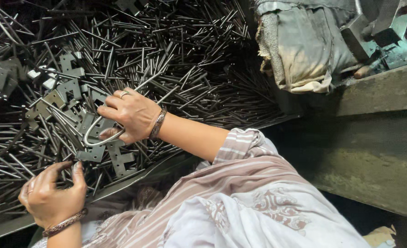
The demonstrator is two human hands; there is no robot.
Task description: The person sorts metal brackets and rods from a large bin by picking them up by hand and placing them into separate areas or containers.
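My right hand (pixel 130 115) grips a bent U-shaped metal rod (pixel 93 138) over a big heap of thin dark metal rods (pixel 176 55). The hand wears a ring and a bangle. My left hand (pixel 52 193), also with a bangle, rests at the heap's near edge with its fingertips pinching among the rods; what it holds is too small to tell. Flat grey stamped metal plates (pixel 116 158) lie mixed in the rods between and around both hands.
A metal tray edge (pixel 134 179) bounds the heap in front. A worn cloth-wrapped bundle (pixel 304 50) and grimy machine parts (pixel 387 27) sit at top right above a heavy metal beam (pixel 373 151). My striped and patterned clothing (pixel 240 202) fills the lower middle.
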